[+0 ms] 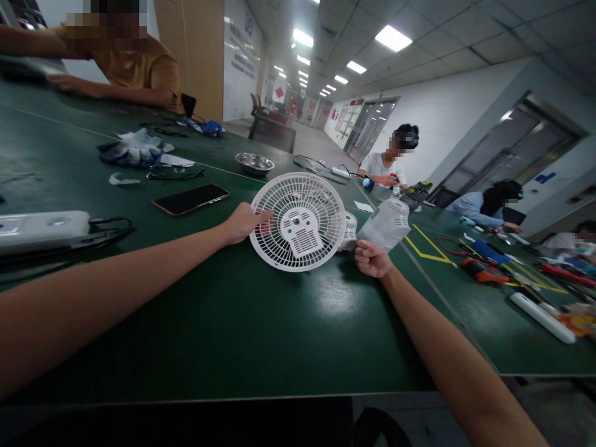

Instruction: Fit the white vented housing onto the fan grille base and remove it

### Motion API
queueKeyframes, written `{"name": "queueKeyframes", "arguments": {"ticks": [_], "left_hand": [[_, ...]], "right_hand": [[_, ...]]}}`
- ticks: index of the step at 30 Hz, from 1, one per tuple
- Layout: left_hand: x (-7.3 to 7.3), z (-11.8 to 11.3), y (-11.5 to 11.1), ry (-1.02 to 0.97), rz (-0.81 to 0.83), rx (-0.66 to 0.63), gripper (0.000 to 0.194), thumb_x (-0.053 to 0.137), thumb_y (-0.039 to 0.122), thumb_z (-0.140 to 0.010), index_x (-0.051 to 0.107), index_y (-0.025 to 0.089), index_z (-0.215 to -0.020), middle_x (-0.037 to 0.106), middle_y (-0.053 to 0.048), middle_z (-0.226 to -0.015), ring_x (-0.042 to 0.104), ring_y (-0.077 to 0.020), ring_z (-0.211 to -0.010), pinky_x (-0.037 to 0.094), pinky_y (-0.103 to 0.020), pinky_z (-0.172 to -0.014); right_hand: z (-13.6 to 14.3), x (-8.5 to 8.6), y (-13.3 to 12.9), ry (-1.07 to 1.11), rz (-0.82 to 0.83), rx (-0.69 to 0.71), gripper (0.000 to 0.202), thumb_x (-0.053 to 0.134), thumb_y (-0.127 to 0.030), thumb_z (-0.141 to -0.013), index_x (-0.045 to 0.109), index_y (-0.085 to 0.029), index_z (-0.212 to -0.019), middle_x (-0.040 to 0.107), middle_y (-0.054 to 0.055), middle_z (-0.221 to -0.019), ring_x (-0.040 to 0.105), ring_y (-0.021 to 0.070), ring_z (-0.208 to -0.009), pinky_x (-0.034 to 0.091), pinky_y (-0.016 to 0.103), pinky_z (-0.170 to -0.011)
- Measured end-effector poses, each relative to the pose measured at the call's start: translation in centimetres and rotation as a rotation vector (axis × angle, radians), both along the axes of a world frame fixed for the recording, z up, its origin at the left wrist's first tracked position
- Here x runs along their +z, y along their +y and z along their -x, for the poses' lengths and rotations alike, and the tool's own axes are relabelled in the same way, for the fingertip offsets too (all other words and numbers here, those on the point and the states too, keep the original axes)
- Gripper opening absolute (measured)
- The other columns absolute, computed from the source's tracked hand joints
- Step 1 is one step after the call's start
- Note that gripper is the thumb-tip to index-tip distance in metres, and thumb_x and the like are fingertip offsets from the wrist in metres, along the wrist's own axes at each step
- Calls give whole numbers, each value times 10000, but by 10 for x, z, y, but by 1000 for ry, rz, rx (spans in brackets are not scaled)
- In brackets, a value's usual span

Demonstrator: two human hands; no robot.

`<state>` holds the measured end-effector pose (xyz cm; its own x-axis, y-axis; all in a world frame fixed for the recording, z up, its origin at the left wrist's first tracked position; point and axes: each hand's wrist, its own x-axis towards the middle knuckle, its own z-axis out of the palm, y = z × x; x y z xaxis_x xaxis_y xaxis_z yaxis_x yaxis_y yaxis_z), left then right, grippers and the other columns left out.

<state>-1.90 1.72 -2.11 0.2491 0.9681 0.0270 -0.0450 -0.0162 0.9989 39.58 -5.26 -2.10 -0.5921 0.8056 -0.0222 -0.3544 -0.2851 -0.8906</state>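
Round white plastic grille [300, 231], centre | right of left hand [239, 222], grip clamped on rim | right hand [373, 259] curled, hold unclear

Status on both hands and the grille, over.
Left hand holding grille by its edge. Right hand curled at white housing, hold unclear. Phone near left hand.

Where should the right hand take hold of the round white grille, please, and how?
Probably best by the lower right of the outer rim, the right hand coming from the right and pinching, thumb in front. The rim forms a thin continuous edge, roughly opposite the left hand on the grille; higher up, a white housing sits close behind.
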Motion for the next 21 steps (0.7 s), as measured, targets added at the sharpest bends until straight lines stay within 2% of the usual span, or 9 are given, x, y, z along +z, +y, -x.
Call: {"name": "queueKeyframes", "arguments": {"ticks": [5, 11, 17, 21], "left_hand": [[0, -1, -2, -54, 1, 0, 102, 722, 215, -887, 725, 115, -905, 750, -96, -826, 726, -207, -753, 615, -378, -734], [4, -1, -7, -22, 15, 5, 111, 709, 209, -900, 730, 107, -861, 750, -103, -811, 722, -205, -712, 619, -378, -711], [4, -4, -7, -36, 14, 36, 136, 688, 190, -914, 719, 106, -812, 738, -84, -759, 703, -182, -658, 611, -361, -699], [0, -4, -4, -59, 3, 8, 110, 702, 190, -907, 725, 106, -839, 743, -83, -772, 709, -184, -670, 609, -352, -702]], "right_hand": [[0, 0, 0, 8, 28, -46, 580, 715, -64, -702, 161, -236, -708, 265, -106, -595, 126, 71, -467, 162, 146, -363], [1, -2, 7, 36, 25, -86, 581, 730, -98, -719, 165, -237, -712, 283, -103, -609, 150, 68, -467, 179, 150, -365], [2, -2, 7, 18, -3, -122, 588, 723, -89, -721, 153, -235, -715, 259, -106, -616, 112, 65, -472, 142, 147, -360], [5, 0, 1, -13, -51, -169, 619, 739, -109, -691, 134, -236, -718, 215, -108, -612, 77, 67, -473, 129, 146, -356]]}}
